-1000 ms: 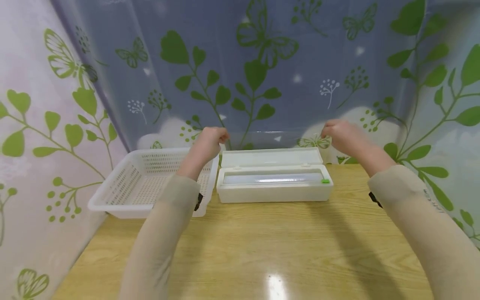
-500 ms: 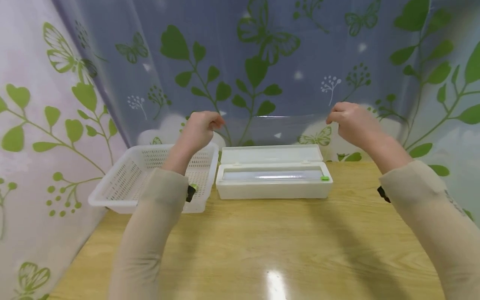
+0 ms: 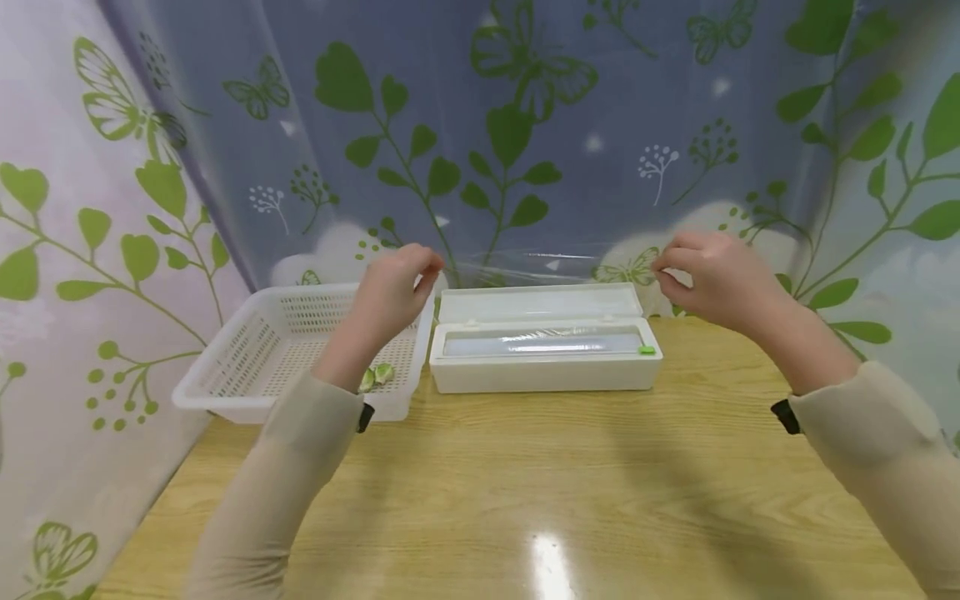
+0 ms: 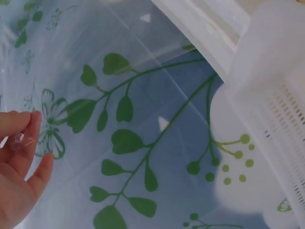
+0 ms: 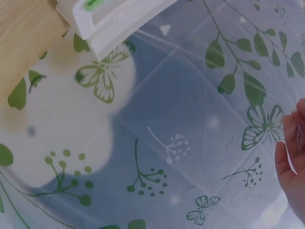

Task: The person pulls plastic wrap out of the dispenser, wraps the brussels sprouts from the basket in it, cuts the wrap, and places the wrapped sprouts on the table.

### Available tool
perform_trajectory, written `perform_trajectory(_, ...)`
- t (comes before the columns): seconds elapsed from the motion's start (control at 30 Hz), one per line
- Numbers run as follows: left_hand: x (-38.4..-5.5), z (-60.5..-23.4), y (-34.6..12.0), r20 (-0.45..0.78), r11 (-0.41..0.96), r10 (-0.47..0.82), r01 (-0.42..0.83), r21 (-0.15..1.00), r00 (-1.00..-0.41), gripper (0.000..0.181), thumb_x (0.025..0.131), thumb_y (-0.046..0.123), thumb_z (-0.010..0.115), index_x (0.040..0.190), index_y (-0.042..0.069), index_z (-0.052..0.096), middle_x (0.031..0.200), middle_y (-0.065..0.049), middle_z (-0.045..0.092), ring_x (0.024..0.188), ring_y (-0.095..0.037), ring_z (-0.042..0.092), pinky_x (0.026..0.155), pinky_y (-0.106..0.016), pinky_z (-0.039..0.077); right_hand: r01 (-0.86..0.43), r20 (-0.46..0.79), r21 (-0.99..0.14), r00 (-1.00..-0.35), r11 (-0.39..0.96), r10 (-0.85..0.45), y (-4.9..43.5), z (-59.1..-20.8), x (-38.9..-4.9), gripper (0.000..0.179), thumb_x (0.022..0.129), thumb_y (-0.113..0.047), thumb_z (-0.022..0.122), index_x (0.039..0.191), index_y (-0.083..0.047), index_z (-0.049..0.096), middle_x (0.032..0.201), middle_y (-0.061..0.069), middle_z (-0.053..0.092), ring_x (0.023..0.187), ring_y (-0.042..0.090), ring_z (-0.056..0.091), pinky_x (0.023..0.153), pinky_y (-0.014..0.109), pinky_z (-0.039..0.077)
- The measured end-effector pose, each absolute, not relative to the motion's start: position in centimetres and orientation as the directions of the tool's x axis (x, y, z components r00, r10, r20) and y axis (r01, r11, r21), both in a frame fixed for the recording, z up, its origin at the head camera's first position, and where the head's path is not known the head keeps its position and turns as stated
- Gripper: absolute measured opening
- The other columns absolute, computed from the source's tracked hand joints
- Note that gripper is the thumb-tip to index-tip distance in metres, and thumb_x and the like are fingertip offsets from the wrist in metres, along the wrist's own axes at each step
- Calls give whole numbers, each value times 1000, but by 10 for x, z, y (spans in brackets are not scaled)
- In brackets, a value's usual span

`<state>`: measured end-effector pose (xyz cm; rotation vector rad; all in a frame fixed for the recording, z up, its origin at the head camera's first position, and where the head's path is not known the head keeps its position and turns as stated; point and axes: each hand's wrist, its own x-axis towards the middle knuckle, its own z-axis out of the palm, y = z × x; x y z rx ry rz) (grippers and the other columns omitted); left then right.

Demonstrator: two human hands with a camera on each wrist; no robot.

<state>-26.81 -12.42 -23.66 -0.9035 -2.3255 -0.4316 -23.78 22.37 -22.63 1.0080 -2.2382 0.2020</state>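
A clear sheet of cling film [image 3: 558,256] stretches between my raised hands, in front of the patterned backdrop. My left hand [image 3: 393,287] pinches its left end; in the left wrist view a crumpled bit of film [image 4: 19,139] shows between the fingers. At the other end my right hand [image 3: 716,275] pinches the film between thumb and fingertips. Below the sheet stands a white cling film dispenser box [image 3: 547,375] with its lid [image 3: 536,307] raised at the back. The roll [image 3: 547,343] lies inside, and a green slider [image 3: 647,350] sits at the front right edge.
Left of the dispenser stands a white perforated basket [image 3: 193,398], partly behind my left forearm. Small green vegetable pieces [image 3: 383,372] lie in its near right corner. The wooden table [image 3: 525,475] meets a leaf-and-butterfly backdrop [image 3: 600,150] behind.
My hands have spread farther apart, rising and then dropping a little. The film between them shows more plainly. The green pieces in the basket have come into view as my left forearm moved left.
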Motion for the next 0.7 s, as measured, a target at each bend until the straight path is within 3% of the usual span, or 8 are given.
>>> perform_trajectory(0.13, -256, -248, -129, 679, 647, 541, 762, 40, -496, 10, 74, -1, 52, 83, 3, 55, 80, -7, 54, 70, -16, 50, 59, -23, 40, -769, 693, 156, -362, 620, -624, 224, -238, -230, 12, 60, 3, 59, 69, -4, 59, 67, 4, 53, 58, 16, 48, 48, 28, 39)
perform_trajectory(0.2, -249, -254, -131, 693, 618, 555, 786, 27, -460, 10, 73, -2, 52, 82, 2, 54, 79, -7, 53, 69, -17, 49, 59, -23, 40, -787, 705, 176, -319, 591, -634, 225, -244, -225, 4, 66, -2, 56, 68, -4, 58, 66, 4, 53, 57, 16, 49, 48, 28, 39)
perform_trajectory(0.27, -242, -260, -134, 700, 604, 555, 796, 32, -449, 12, 72, -2, 53, 83, 1, 51, 79, -7, 53, 69, -15, 51, 58, -23, 40, -795, 712, 178, -302, 579, -634, 225, -251, -220, 12, 75, -11, 49, 68, -4, 57, 66, 3, 53, 56, 15, 49, 47, 27, 39)
perform_trajectory(0.37, -231, -269, -138, 710, 608, 539, 793, 45, -453, 20, 70, 1, 57, 89, -1, 49, 81, -9, 53, 68, -13, 53, 58, -20, 41, -791, 724, 148, -322, 593, -610, 225, -259, -211, 31, 83, -26, 35, 71, -4, 53, 65, 3, 52, 55, 15, 49, 47, 29, 38)
perform_trajectory(0.53, -219, -282, -143, 722, 587, 519, 805, 87, -457, 8, 69, 3, 58, 76, 1, 56, 87, -8, 55, 74, -14, 52, 57, -18, 41, -763, 742, 94, -374, 639, -556, 229, -272, -196, 41, 82, -34, 35, 89, 3, 53, 76, 8, 55, 61, 15, 53, 51, 28, 41)
perform_trajectory(0.7, -209, -293, -146, 679, 520, 570, 843, 139, -463, 7, 67, 4, 59, 68, 8, 53, 80, 0, 52, 74, -10, 49, 59, -18, 40, -772, 766, 121, -327, 624, -553, 233, -285, -185, 38, 81, -34, 38, 70, -5, 59, 78, 7, 55, 63, 15, 53, 50, 24, 41)
